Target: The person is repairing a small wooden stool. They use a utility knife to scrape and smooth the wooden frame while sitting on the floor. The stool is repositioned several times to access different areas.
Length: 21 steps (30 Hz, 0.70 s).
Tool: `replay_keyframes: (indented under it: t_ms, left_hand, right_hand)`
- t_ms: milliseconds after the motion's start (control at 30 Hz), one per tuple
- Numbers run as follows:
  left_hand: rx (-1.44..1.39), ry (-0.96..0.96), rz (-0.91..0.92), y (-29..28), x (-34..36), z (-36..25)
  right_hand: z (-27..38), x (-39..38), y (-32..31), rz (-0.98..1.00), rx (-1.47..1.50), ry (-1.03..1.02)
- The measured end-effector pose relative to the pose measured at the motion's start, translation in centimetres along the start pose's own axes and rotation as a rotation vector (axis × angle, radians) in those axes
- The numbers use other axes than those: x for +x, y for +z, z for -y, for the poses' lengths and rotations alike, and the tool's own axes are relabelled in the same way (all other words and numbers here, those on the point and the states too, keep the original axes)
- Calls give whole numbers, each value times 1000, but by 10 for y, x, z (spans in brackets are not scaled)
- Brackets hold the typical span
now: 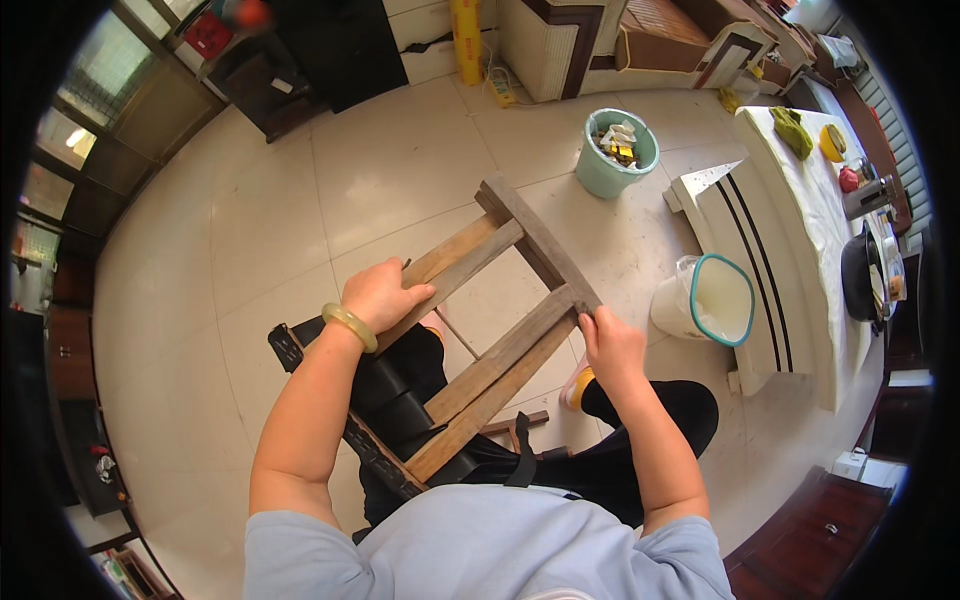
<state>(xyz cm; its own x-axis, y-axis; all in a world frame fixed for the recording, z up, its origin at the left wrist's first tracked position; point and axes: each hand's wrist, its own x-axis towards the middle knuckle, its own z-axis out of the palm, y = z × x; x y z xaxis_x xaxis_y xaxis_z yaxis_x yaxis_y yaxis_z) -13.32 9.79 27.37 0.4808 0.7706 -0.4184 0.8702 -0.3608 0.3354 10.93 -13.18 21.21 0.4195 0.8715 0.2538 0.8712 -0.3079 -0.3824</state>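
Your left hand point(376, 297) and right hand point(614, 346) curled closed on the wooden folding stool point(499, 353) above the tiled floor point(270, 230) (pale green bin point(604, 178) beyond).

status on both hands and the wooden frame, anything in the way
Left hand gripping wooden frame along its left side. Right hand holding its far right corner. Mint-green bin beyond, not touching it.

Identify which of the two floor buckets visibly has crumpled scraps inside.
The pale green bucket, higher in the picture: white and yellow scraps show inside it. The white, teal-rimmed bucket shows only a pale interior.
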Motion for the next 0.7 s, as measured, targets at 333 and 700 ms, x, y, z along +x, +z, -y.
replay_keyframes:
  t_ms: [333, 700]
  left_hand:
    - [47, 39, -25, 0, -2, -8]
    - [118, 30, -18, 6, 4, -6]
  right_hand:
    - [-7, -33, 12, 42, 158, -15]
    - [-16, -69, 50, 225, 309, -74]
